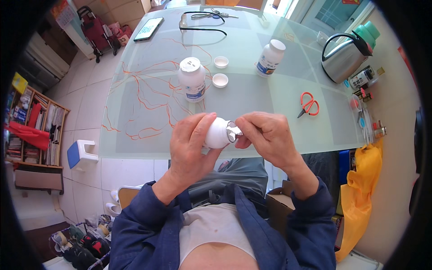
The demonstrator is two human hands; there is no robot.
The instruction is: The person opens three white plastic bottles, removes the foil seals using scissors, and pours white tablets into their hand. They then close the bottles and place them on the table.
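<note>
My left hand (190, 146) is wrapped around a white plastic bottle (216, 133), tipped on its side over the table's near edge with its mouth to the right. My right hand (266, 135) pinches the torn foil seal (233, 132) at that mouth. Beyond them a second white bottle (192, 81) stands upright, its top covered by a seal with small marks. Two white screw caps, one nearer (220, 80) and one farther (221, 62), lie beside it. Farther right stands a third white bottle (270, 58) with its cap on.
Orange-handled scissors (307, 105) lie on the glass table (236, 101) at right. A steel kettle (346, 57) and small jars line the right edge. Toward the back are a smartphone (149, 29), eyeglasses (202, 29) and keys (216, 15). A blue-topped stool (81, 154) stands on the floor at left.
</note>
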